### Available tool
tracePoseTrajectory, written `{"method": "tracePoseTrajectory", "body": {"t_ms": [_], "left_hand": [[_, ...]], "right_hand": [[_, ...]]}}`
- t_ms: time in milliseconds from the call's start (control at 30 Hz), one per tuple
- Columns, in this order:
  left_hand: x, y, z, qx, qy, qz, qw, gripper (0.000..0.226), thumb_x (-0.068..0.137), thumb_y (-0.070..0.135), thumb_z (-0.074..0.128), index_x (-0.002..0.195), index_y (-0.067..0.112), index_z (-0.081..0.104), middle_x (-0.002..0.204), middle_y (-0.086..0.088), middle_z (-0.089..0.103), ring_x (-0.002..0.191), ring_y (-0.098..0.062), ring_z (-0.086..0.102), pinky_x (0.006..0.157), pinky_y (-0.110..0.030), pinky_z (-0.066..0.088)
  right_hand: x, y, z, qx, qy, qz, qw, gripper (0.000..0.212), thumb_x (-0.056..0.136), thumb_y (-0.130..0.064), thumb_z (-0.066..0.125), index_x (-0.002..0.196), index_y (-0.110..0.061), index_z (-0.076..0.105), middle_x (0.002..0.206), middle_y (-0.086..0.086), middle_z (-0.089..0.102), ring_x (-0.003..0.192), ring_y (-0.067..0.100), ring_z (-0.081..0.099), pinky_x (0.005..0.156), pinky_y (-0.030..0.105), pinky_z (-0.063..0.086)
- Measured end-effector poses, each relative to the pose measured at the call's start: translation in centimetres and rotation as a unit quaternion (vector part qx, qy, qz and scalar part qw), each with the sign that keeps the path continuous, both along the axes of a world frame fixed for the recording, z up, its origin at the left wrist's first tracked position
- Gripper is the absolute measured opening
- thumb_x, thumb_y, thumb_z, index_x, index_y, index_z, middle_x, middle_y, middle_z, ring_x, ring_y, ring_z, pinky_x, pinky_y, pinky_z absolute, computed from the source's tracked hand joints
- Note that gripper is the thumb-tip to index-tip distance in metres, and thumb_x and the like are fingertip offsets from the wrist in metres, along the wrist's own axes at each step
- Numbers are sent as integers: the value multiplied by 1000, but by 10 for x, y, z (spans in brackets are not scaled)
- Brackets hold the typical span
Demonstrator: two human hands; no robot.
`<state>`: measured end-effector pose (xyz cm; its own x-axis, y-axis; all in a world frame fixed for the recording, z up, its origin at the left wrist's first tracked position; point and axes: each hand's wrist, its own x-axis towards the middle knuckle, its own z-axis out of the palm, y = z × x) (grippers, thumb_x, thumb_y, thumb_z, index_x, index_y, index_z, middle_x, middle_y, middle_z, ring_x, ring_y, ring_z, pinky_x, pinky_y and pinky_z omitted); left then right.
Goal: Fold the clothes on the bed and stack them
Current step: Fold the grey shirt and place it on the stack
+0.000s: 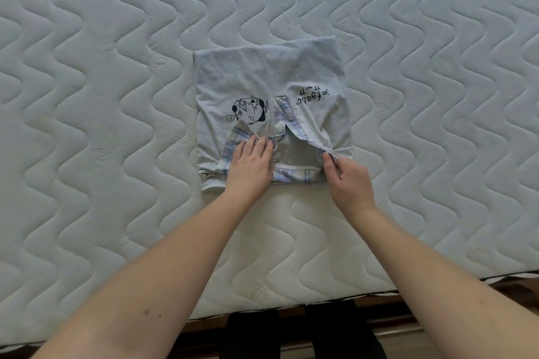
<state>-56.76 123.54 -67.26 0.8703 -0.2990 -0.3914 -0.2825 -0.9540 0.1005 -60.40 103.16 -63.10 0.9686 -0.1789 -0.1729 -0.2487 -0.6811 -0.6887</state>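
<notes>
We see quilted mattress (102, 96) filling view, wavy stitching. Near its front edge, mid-frame: folded pale grey shirt (262, 76), plaid collar (242, 140) toward us. Left hand (250, 166) flat on collar's left side, fingers straight, pressing. Cartoon print (249, 111) just beyond fingertips. Right hand (348, 181) pinches collar's right tip, thumb and forefinger closed on fabric. Upside-down lettering (313, 95) beyond it.

A wooden floor (402, 326) shows below the near mattress edge, partly hidden by dark clothing.
</notes>
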Motion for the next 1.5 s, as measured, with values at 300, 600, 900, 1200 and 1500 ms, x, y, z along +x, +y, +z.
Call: {"method": "tracePoseTrajectory", "body": {"t_ms": [300,600,900,1200,1500], "left_hand": [[21,4,4,-53,-100,-72,991,30,93,27,48,108,8,67,114,-10,58,112,-33,50,96,-41,35],[52,-38,34,-437,274,462,721,66,97,61,36,100,6,72,89,-13,73,80,-27,70,76,-37,56],[54,-22,22,-432,232,465,737,10,97,17,57,89,11,59,89,-15,69,75,-28,70,71,-44,60],[3,-7,30,-267,60,123,954,57,75,-7,59,126,17,60,136,-8,47,125,-27,43,103,-40,37],[29,-17,29,-333,84,219,913,10,98,24,52,93,22,61,75,5,58,74,-21,54,63,-31,37]], "right_hand": [[-15,23,0,167,-13,-185,968,40,99,-37,41,60,-33,47,52,-18,55,54,-5,50,53,8,33],[-10,21,1,115,-21,20,993,31,98,-28,49,114,-14,71,85,-4,73,81,15,65,77,31,50],[-1,13,-19,-119,46,133,983,32,75,-9,71,105,-21,73,105,-1,69,106,28,56,92,34,26],[26,16,-19,-27,113,140,983,17,94,-29,61,101,-20,73,90,8,71,91,32,59,81,43,44],[34,-1,-22,62,171,47,982,3,92,-28,65,92,-28,68,84,-7,68,86,17,62,80,32,48]]}}
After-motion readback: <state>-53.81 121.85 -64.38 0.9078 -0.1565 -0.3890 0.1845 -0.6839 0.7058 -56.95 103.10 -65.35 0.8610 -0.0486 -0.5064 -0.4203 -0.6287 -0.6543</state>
